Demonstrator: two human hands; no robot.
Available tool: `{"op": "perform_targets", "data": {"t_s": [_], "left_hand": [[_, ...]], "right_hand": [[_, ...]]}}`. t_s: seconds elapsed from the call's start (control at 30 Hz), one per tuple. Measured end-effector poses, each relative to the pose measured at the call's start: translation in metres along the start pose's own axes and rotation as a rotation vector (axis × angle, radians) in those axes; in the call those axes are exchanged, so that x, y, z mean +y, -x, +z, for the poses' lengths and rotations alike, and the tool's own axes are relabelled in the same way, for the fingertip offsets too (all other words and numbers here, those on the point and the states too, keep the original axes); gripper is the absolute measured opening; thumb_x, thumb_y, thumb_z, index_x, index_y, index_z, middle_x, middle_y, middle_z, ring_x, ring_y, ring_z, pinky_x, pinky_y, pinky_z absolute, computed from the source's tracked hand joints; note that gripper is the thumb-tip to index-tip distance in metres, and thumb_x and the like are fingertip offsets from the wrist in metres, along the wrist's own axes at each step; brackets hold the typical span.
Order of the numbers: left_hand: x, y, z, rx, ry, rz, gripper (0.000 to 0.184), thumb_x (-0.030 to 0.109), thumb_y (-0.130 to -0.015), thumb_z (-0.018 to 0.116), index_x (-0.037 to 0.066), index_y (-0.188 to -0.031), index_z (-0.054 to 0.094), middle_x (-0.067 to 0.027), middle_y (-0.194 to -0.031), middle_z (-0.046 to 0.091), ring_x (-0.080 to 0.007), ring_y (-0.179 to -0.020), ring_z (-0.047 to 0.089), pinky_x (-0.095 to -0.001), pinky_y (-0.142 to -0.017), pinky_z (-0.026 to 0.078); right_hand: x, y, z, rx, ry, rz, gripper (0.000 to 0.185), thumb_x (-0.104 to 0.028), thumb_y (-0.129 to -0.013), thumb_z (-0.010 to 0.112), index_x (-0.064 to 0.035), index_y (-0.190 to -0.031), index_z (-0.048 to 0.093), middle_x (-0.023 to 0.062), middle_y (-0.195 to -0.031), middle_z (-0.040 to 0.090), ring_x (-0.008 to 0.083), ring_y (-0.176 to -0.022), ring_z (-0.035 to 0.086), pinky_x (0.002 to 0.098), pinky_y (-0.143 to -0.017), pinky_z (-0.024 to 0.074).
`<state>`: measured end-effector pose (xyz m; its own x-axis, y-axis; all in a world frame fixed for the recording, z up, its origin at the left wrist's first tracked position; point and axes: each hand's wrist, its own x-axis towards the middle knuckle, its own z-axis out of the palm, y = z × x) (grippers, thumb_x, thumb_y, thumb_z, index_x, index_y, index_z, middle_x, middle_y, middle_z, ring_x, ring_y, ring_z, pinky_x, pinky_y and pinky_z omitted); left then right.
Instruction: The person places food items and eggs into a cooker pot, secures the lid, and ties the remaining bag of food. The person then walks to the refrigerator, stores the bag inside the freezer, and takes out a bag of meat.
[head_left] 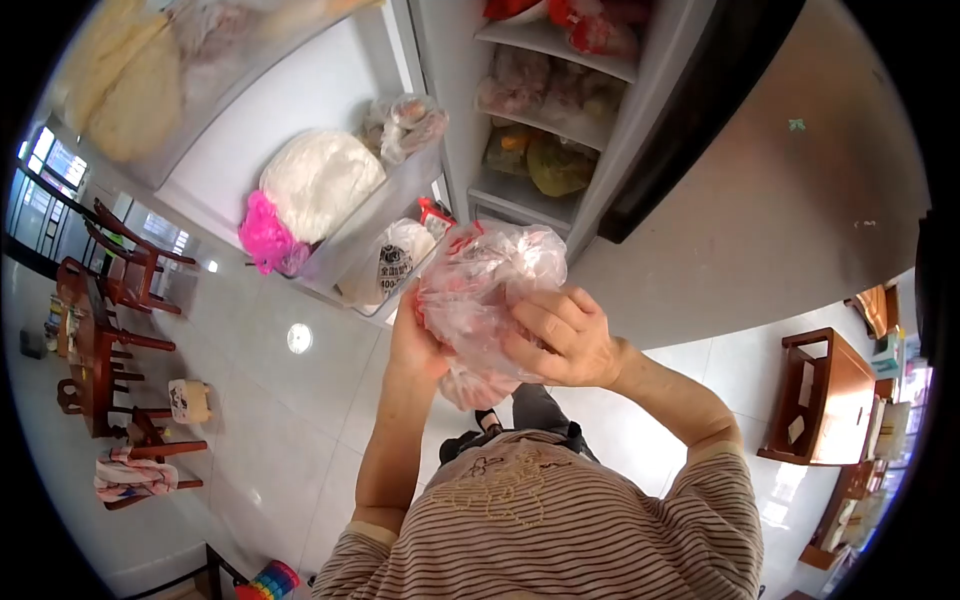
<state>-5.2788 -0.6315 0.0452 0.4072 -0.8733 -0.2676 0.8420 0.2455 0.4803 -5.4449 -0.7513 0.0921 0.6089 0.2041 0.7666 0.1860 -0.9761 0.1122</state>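
Note:
A clear plastic bag (485, 275) with something pinkish-red inside is held up in front of my chest; its contents are too blurred by the film to name. My left hand (415, 345) wraps around the bag's left side, thumb against it. On the right, the bent fingers of my right hand (565, 340) grip the crumpled film. Just beyond the bag is the open fridge door, whose lower bin (325, 265) contains a white bag with black print (400, 255). A bulging white bag (320, 185) and a bright pink bag (262, 232) sit in the bin above.
Fridge shelves (560, 125) ahead hold several bagged items, including a yellow-green bag (558, 165). A closed grey door (760, 200) stands at the right. Wooden chairs (135, 260) are at the far left, a wooden cabinet (825, 395) at the right, on a tiled floor (270, 400).

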Motion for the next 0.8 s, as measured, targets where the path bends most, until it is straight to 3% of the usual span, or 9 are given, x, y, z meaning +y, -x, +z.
{"op": "perform_targets", "data": {"t_s": [0.23,0.33,0.43,0.53,0.63,0.73,0.77,0.8], "left_hand": [[0.009,0.038,-0.017,-0.081,0.122,-0.047,0.059,0.049,-0.097,0.034,0.002,-0.132,0.043,-0.0151,-0.129,0.051,-0.0287,-0.118,0.050,-0.0449,-0.101,0.040],[0.013,0.049,-0.027,-0.058,0.149,-0.045,0.055,0.044,-0.097,0.038,0.002,-0.131,0.043,-0.0153,-0.128,0.051,-0.0283,-0.117,0.051,-0.0446,-0.101,0.041],[0.013,0.050,-0.053,-0.083,0.044,0.024,0.049,0.035,-0.092,0.051,0.002,-0.129,0.046,-0.0147,-0.124,0.055,-0.0282,-0.112,0.055,-0.0438,-0.097,0.046],[0.020,0.051,-0.074,-0.154,0.121,-0.031,0.046,0.022,-0.084,0.058,0.002,-0.124,0.050,-0.0131,-0.117,0.060,-0.0279,-0.104,0.059,-0.0423,-0.091,0.050],[0.017,0.052,-0.081,0.056,0.174,-0.003,0.041,0.016,-0.079,0.058,0.002,-0.117,0.055,-0.0104,-0.107,0.063,-0.0244,-0.094,0.063,-0.0395,-0.084,0.053],[0.003,0.034,-0.130,-0.231,0.360,0.193,0.036,0.014,-0.079,0.058,0.003,-0.113,0.056,-0.0079,-0.100,0.064,-0.0198,-0.089,0.063,-0.0363,-0.080,0.054],[0.003,0.034,-0.137,-0.170,0.463,0.132,0.034,0.018,-0.082,0.053,0.004,-0.112,0.057,-0.0067,-0.096,0.065,-0.0166,-0.085,0.063,-0.0343,-0.076,0.054],[0.005,0.039,-0.121,-0.044,0.357,0.192,0.035,0.019,-0.083,0.051,0.003,-0.113,0.056,-0.0073,-0.098,0.064,-0.0176,-0.087,0.063,-0.0350,-0.078,0.054]], "right_hand": [[-0.008,-0.010,0.000,-0.071,0.005,-0.256,0.037,-0.014,-0.072,0.063,-0.0144,-0.107,0.053,0.0064,-0.102,0.056,0.0195,-0.089,0.057,0.0323,-0.073,0.0457],[-0.003,-0.020,0.006,-0.087,-0.060,-0.350,0.032,-0.011,-0.078,0.064,-0.0135,-0.108,0.053,0.0074,-0.100,0.057,0.0217,-0.087,0.057,0.0336,-0.069,0.0451],[0.004,-0.024,0.014,-0.075,-0.096,-0.416,0.031,-0.013,-0.080,0.063,-0.0139,-0.109,0.052,0.0079,-0.102,0.058,0.0235,-0.091,0.059,0.0362,-0.075,0.0457],[0.008,-0.029,0.016,-0.080,-0.135,-0.431,0.032,-0.015,-0.081,0.065,-0.0146,-0.109,0.051,0.0108,-0.112,0.058,0.0273,-0.107,0.056,0.0400,-0.087,0.0450],[0.000,-0.020,0.020,-0.103,-0.146,-0.148,0.046,-0.010,-0.077,0.065,-0.0122,-0.120,0.047,0.0163,-0.130,0.048,0.0311,-0.124,0.046,0.0410,-0.100,0.0397],[-0.018,-0.013,0.044,0.075,-0.522,0.502,0.067,-0.002,-0.071,0.070,-0.0099,-0.131,0.041,0.0199,-0.141,0.036,0.0360,-0.131,0.035,0.0448,-0.106,0.0330],[-0.025,-0.008,0.046,0.048,-0.854,0.691,0.081,0.006,-0.066,0.071,-0.0078,-0.138,0.035,0.0198,-0.143,0.032,0.0376,-0.131,0.034,0.0446,-0.106,0.0321],[-0.026,-0.005,0.049,0.020,-0.903,0.692,0.079,0.007,-0.067,0.069,-0.0067,-0.138,0.035,0.0197,-0.143,0.033,0.0371,-0.132,0.033,0.0440,-0.106,0.0323]]}}
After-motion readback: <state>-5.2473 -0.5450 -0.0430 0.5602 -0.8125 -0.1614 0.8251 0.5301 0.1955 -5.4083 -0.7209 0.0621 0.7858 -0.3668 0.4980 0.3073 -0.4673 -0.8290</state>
